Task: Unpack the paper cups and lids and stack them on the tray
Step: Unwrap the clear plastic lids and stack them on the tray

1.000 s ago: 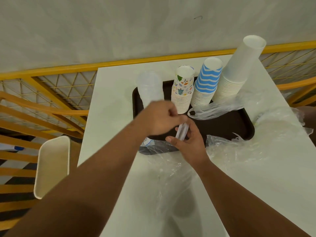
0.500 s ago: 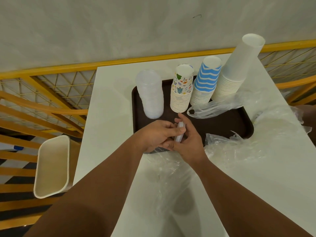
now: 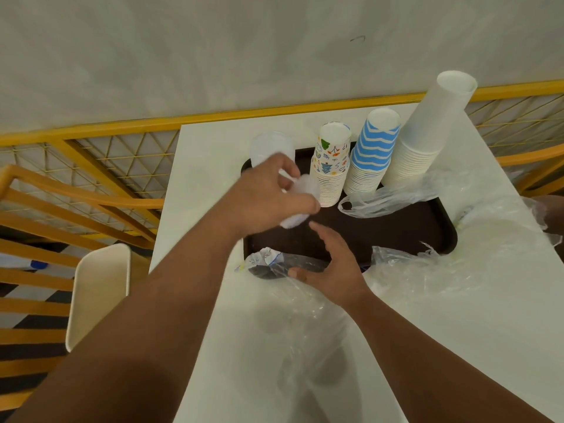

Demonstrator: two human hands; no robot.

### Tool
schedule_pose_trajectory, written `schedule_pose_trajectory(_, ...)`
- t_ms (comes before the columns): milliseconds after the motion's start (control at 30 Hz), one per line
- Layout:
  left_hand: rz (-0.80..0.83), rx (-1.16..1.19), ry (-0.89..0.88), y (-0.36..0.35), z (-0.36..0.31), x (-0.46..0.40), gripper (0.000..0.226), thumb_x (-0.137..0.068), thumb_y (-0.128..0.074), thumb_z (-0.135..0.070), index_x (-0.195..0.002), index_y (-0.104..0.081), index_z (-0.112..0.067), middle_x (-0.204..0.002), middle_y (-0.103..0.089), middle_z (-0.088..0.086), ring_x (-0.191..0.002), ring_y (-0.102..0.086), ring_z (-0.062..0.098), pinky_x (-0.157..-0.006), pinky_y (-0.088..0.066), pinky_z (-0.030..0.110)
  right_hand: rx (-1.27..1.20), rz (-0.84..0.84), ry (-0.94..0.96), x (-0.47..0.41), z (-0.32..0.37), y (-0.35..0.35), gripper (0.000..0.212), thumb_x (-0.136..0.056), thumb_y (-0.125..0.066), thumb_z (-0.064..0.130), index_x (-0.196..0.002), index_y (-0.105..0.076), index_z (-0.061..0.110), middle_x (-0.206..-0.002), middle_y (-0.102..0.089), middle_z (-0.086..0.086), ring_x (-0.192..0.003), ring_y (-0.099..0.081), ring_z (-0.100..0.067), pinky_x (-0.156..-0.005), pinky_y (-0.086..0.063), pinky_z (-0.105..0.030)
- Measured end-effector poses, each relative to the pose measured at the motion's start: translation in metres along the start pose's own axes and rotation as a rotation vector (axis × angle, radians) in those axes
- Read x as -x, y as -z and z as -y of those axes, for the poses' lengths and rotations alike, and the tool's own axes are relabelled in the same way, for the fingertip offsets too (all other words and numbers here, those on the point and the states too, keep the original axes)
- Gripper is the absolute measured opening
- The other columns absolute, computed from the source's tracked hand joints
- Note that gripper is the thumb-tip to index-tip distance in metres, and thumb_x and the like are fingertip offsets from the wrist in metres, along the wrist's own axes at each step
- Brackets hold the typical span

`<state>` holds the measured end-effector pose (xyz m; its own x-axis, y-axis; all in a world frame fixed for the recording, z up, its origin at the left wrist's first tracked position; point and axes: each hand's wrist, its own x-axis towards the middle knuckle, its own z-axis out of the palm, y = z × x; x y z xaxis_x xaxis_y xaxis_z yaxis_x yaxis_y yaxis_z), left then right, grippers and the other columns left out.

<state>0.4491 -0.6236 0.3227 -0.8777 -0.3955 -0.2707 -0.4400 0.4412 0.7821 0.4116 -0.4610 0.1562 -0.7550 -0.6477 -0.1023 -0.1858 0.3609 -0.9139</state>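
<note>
left hand [image 3: 265,196] grips translucent lids [image 3: 297,206]; right hand [image 3: 332,264] hovers spread.

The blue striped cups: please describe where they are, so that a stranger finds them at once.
On the white table lies a dark brown tray. Along its far edge stand three stacks of paper cups, upside down. The blue striped cups are the middle stack, between the cartoon-printed cups and the taller plain white cups; only they have wavy blue bands.
</note>
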Motion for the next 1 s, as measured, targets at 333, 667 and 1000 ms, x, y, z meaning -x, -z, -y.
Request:
schedule_pose_trajectory(333,-0.313,-0.502,-0.226,0.044,-0.003,-0.061,0.058,-0.071,-0.076,-0.034,-0.122,-0.053,-0.018,-0.105,-0.057,0.000,-0.092,-0.050,0.018,-0.072,-0.039,0.028,0.550,0.050,0.107,-0.005,-0.013,-0.009,0.040,-0.080,-0.073,0.042,-0.118,-0.068,0.031,-0.120,-0.067,0.010,-0.129,-0.045,-0.017,-0.116,-0.027,-0.045)
schedule_pose_trajectory(667,-0.197,-0.559,-0.217,0.036,0.008,-0.084,0.047,-0.077,-0.072,-0.032,-0.120,-0.057,-0.020,-0.118,-0.056,0.002,-0.099,-0.050,0.018,-0.076,-0.038,0.028,0.559,0.117,0.042,-0.007,-0.006,-0.006,0.040,-0.085,-0.067,0.047,-0.123,-0.065,0.034,-0.127,-0.062,0.013,-0.135,-0.039,-0.014,-0.118,-0.023,-0.044)
schedule_pose_trajectory(1000,-0.207,-0.583,-0.261,0.034,0.014,-0.078,0.051,-0.078,-0.077,-0.039,-0.121,-0.061,-0.015,-0.139,-0.050,0.006,-0.128,-0.044,0.022,-0.098,-0.034,0.029,0.595,0.155,0.017,-0.006,-0.001,-0.004,0.036,-0.090,-0.061,0.048,-0.123,-0.066,0.035,-0.137,-0.054,0.013,-0.139,-0.032,-0.013,-0.119,-0.017,-0.041)
